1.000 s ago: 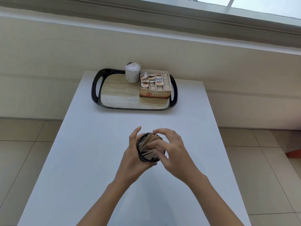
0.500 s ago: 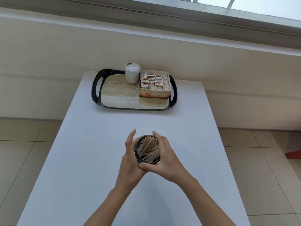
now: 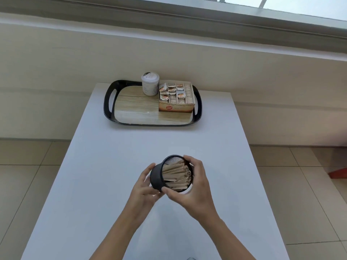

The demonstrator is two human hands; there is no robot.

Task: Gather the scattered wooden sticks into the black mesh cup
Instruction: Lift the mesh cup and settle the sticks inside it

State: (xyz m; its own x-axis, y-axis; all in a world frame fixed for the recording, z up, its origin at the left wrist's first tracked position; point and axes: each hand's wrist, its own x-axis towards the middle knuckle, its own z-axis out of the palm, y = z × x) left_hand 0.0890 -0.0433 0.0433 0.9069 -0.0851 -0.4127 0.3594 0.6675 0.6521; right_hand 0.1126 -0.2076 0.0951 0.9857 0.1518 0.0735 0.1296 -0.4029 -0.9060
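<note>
Two hands hold one cup; your left hand [image 3: 144, 186] grips the black mesh cup [image 3: 157, 177] on its dark wall at 9 o'clock, with the fingers curled round it; your right hand [image 3: 195, 190] wraps the rim from 3 o'clock, with the thumb on the near edge at 6 o'clock and the fingers hooked over the far edge near 1 o'clock. The cup is tipped, not upright; its mouth leans toward you, so you can look right in; I think you hold it this way to check the wooden sticks [image 3: 176, 175] and to stop them sliding out. The sticks lie packed in a bunch inside the cup, with their ends near the rim; your right hand sits like a gate at the mouth. I see no loose sticks on the white table [image 3: 112, 166]; so the job looks about done. The cup is over the 6 o'clock end of the table; I cannot tell if its bottom touches the top. Both arms reach in from 6 o'clock, and the wrists bend in toward each other. Far off at 12 o'clock a black tray [image 3: 108, 102] holds a box of small packets [image 3: 176, 98] and a white tub [image 3: 149, 84]; they are well apart from the cup.
</note>
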